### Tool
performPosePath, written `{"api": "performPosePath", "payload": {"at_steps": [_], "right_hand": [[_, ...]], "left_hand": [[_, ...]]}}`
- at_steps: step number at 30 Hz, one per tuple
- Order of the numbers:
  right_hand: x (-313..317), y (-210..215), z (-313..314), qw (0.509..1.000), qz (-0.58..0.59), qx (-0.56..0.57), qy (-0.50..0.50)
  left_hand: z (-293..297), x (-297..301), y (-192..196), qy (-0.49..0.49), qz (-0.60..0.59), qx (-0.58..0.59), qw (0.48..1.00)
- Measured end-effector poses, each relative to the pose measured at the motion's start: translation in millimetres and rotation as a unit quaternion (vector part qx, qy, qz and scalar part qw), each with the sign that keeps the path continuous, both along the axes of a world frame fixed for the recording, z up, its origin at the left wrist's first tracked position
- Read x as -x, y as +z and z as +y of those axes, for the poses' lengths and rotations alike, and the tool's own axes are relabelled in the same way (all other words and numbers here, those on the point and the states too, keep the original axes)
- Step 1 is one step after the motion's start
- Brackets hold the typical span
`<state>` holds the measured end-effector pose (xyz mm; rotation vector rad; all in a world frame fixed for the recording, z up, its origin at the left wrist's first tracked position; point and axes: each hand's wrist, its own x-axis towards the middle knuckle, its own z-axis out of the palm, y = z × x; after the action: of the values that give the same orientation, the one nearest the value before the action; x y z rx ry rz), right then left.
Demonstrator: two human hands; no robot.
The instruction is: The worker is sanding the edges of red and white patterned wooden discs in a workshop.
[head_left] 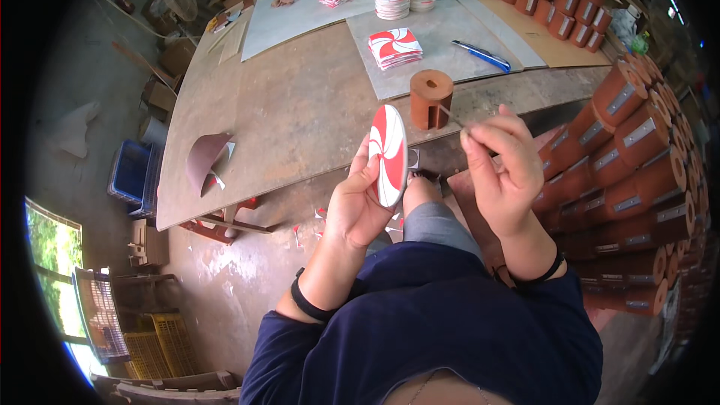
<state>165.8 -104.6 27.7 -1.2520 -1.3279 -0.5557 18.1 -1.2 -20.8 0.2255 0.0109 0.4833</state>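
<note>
My left hand grips a round disc with a red and white swirl face, tilted nearly edge-on above my lap. To its right, my right hand is raised with thumb and forefinger pinched together. A thin, blurred sliver shows at those fingertips, too smeared to name. Beyond the hands, a brown cylinder with a hole in its top and a slot in its side stands upright at the table's near edge. Farther back lie a stack of square swirl-printed sheets and a blue utility knife.
Stacks of round swirl discs stand at the back of the wooden table. Brown cylinders are piled high close on my right, with more at the table's back right. A brown curved piece of sanding paper or cloth lies at left.
</note>
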Motion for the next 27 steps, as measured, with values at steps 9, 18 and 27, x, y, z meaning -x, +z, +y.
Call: {"api": "performPosePath", "payload": {"at_steps": [9, 18, 27], "right_hand": [[-3, -2, 0, 0.999, 0.036, 0.017, 0.020], [-2, -6, 3, 0.998, -0.048, 0.031, -0.009], [16, -7, 2, 0.976, -0.205, -0.013, -0.075]], "left_hand": [[-4, -1, 20, 0.047, 0.053, 0.098, 0.993], [2, 4, 7, 0.053, 0.084, 0.008, 0.995], [-2, 3, 13, 0.040, 0.075, -0.018, 0.996]]}}
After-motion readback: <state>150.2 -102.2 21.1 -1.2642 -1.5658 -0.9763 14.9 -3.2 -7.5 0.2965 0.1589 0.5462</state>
